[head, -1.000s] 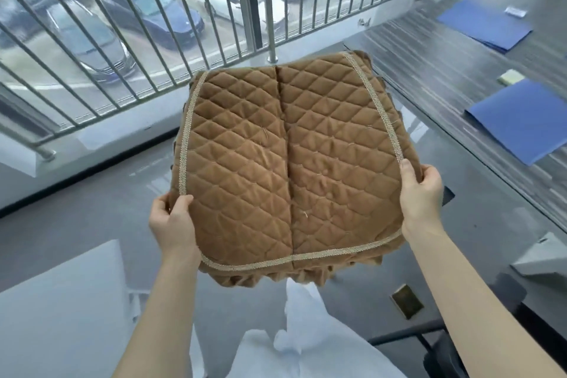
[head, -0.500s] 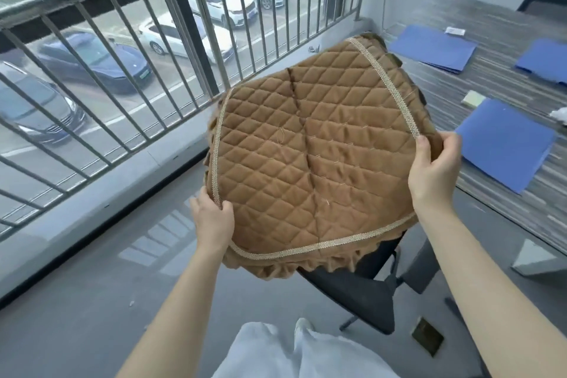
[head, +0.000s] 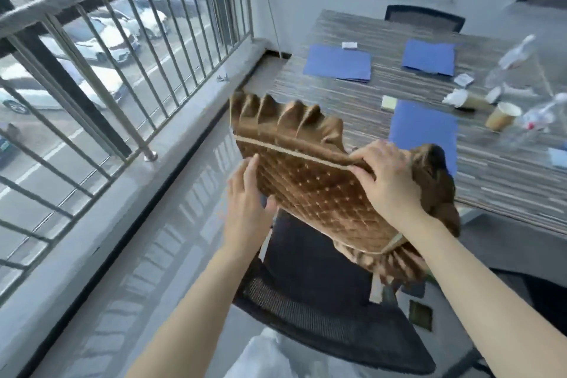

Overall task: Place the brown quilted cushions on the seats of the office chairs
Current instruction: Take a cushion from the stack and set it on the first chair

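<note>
We hold the cushion (head: 310,190) tilted above the chair (head: 310,279), left hand (head: 245,205) pinching its near edge, right hand (head: 388,181) clamped over the trim, to line it up with the seat.

The cushion (head: 310,181) hangs tilted above the seat of the office chair (head: 310,294), held between the left hand (head: 245,209) at its left edge and the right hand (head: 386,181) on its upper right edge. The chair stands just before the bench (head: 352,95), which stretches behind and to the right. On the bench lie folders (head: 337,63), with a paper cup (head: 503,115) and bottles (head: 512,55) farther right (blurred). A railing (head: 122,49) runs along the left, and a second chair (head: 425,17) stands behind the bench.
</note>
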A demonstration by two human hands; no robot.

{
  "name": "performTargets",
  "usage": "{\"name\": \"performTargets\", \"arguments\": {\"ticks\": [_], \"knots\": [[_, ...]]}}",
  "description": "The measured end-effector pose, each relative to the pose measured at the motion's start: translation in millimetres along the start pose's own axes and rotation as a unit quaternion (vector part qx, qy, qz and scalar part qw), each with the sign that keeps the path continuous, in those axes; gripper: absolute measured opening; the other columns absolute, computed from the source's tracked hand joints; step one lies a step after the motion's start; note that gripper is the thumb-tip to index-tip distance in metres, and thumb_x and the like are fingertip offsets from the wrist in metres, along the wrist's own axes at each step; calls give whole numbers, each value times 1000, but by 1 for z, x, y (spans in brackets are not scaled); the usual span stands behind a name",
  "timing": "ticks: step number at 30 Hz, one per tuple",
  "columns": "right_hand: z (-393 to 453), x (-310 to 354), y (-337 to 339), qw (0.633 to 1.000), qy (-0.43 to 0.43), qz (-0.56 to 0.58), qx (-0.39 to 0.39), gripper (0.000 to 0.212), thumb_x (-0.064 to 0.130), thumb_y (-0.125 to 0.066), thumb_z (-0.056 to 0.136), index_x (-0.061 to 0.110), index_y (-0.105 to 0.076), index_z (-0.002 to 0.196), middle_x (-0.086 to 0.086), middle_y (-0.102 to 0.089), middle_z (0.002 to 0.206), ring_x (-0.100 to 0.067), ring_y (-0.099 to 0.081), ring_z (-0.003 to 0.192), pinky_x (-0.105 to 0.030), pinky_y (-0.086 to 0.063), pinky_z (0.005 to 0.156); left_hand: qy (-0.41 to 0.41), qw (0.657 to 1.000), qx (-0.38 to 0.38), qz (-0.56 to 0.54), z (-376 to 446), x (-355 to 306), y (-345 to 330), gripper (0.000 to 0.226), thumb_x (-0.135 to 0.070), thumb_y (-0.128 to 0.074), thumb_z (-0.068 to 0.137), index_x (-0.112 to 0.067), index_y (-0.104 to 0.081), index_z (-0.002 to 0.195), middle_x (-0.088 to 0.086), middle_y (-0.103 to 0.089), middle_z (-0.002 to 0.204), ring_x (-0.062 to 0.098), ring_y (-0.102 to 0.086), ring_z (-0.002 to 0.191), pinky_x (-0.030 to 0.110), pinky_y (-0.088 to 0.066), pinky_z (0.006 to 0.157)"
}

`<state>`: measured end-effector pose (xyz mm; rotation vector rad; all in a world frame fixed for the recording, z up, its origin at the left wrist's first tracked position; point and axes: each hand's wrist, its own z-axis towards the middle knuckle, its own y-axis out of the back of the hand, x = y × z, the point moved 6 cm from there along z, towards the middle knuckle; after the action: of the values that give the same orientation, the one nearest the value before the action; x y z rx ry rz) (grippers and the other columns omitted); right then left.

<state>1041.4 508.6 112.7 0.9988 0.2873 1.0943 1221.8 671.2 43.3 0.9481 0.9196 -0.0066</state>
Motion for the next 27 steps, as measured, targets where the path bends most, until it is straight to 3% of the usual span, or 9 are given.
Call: {"name": "performTargets", "arguments": {"ticks": [3, 5, 8, 12, 15, 18, 20, 23, 27], "knots": [[-5, 10, -9, 998, 25, -62, 6, 13, 27, -63, 83, 24, -69, 94, 4, -64, 91, -24, -54, 91, -38, -30, 84, -184, 978, 57, 80, 33, -35, -16, 86, -25, -76, 74, -18, -36, 150, 4, -40, 151, 27, -27, 144, 40, -15, 120], [-8, 17, -10, 996, 49, -70, 3, 15, 27, -60, 85, 23, -72, 94, 4, -65, 92, -21, -51, 94, -38, -30, 87, -215, 958, 144, 125, 41, -46, -39, 68, -36, -74, 76, -21, -51, 138, 3, -57, 138, 26, -43, 136, 42, -22, 118], [-9, 10, -6, 998, 43, -33, -14, 12, 14, -68, 85, 15, -75, 95, 0, -67, 95, -22, -50, 101, -34, -35, 95, -177, 961, 188, 100, 45, -54, -63, 26, -46, -63, 86, -26, -65, 101, -3, -71, 91, 25, -66, 92, 39, -52, 83], [-19, -20, 5, 991, -102, 65, -60, 18, 6, -62, 91, 8, -71, 106, -3, -67, 104, -19, -56, 111, -29, -43, 103, -74, 977, 201, 16, 51, -44, -81, 14, -41, -66, 88, -27, -67, 85, -14, -55, 62, 17, -59, 66, 28, -44, 61], [-52, -53, -11, 965, -238, 110, -2, 26, 16, -63, 91, 14, -64, 118, 4, -67, 100, -12, -58, 106, -28, -46, 100, 1, 969, 240, -51, 57, -33, -93, 13, -38, -71, 84, -29, -66, 76, -17, -54, 52, 8, -55, 54, 25, -41, 55], [-109, -99, -41, 894, -404, 166, 104, 29, 24, -62, 93, 18, -59, 121, 5, -67, 99, -13, -60, 103, -32, -48, 99, 73, 947, 283, -131, 64, -31, -97, 21, -28, -75, 82, -20, -64, 67, -17, -45, 47, 3, -43, 44, 19, -34, 50], [-149, -127, -57, 820, -515, 200, 149, 33, 25, -60, 94, 16, -55, 124, 0, -65, 107, -18, -61, 105, -33, -49, 96, 100, 937, 298, -154, 73, -33, -93, 20, -25, -77, 82, -10, -68, 72, -3, -52, 56, 11, -48, 51, 23, -39, 51], [-194, -166, -74, 723, -627, 206, 205, 48, 24, -61, 93, 8, -45, 135, -12, -57, 129, -29, -56, 115, -37, -47, 94, 153, 914, 297, -232, 87, -35, -87, 13, -21, -79, 80, -10, -74, 79, 21, -72, 78, 26, -66, 67, 38, -55, 69], [-215, -194, -83, 563, -737, 347, 139, 94, 32, -72, 85, 23, -8, 153, -12, -29, 156, -35, -41, 134, -50, -39, 108, 205, 877, 267, -344, 103, -26, -77, 23, -26, -83, 69, -11, -76, 85, 27, -73, 94, 31, -72, 73, 42, -61, 71]]}}
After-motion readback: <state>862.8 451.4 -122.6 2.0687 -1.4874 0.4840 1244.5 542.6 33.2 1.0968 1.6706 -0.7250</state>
